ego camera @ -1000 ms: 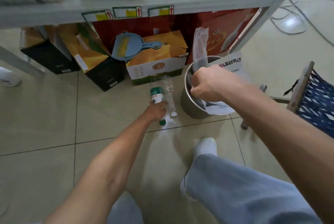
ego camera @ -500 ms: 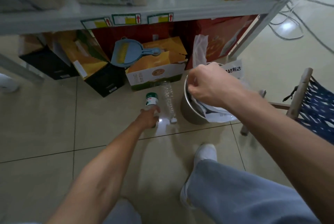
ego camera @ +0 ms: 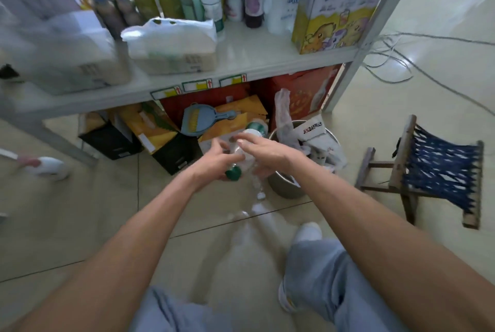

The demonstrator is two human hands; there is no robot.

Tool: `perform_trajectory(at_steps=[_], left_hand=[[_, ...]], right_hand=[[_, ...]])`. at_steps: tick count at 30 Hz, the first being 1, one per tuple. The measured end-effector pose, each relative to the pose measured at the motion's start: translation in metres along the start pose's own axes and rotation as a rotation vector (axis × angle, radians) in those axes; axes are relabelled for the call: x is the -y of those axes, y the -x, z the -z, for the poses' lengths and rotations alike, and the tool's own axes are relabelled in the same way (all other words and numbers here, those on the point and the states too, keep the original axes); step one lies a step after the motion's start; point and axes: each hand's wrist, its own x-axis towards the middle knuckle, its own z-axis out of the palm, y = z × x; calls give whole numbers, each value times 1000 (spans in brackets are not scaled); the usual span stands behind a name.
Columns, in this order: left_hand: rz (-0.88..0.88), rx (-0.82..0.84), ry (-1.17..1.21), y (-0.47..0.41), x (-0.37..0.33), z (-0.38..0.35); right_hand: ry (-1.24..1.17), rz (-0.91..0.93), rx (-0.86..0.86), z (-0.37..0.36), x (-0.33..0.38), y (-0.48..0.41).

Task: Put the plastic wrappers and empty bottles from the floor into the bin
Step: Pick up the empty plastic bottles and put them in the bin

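A: What is biggest in view?
B: The shelf point(ego camera: 241, 63), full w/ bottles and boxes. Under it, cartons and a blue dustpan point(ego camera: 199, 120) on the floor point(ego camera: 80, 211).
A: And to the right?
B: A stool point(ego camera: 439, 171) w/ blue woven seat, well apart from the shelf leg. Cables lie on the floor behind it.
A: The bin?
B: The bin point(ego camera: 284, 187) is metal, round, on the floor between stool and cartons. Wrappers point(ego camera: 318, 141) are in it and stick up over the rim, one clear piece stands tall at the back.
A: The hands?
B: Both are held up together just left of the bin. Left hand point(ego camera: 217, 160) holds a bottle point(ego camera: 241, 154) w/ green cap point(ego camera: 233, 173); the fingers wrap around the lower part, cap end toward the person. Right hand point(ego camera: 263, 152) is on the same bottle from the other side, fingers partly spread over it. Blurred, so exact grip of the right I cannot tell.
A: Anything else?
B: A 2nd clear bottle point(ego camera: 257, 187) lies on the floor just beside the bin, below the hands.
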Motion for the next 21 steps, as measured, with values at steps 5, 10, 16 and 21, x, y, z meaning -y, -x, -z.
perform_trajectory(at_steps=[5,10,16,21], left_hand=[[-71,2,-60,28,-7,-13],[60,-114,-98,34,-4,-10],[257,-48,-457,16,48,5],[253,-47,-711,-24,70,-10]], right_hand=[[-30,100,-196,4,4,16],[63,130,-405,19,-3,37],[168,127,-452,25,-4,57],[446,2,-309,35,8,62]])
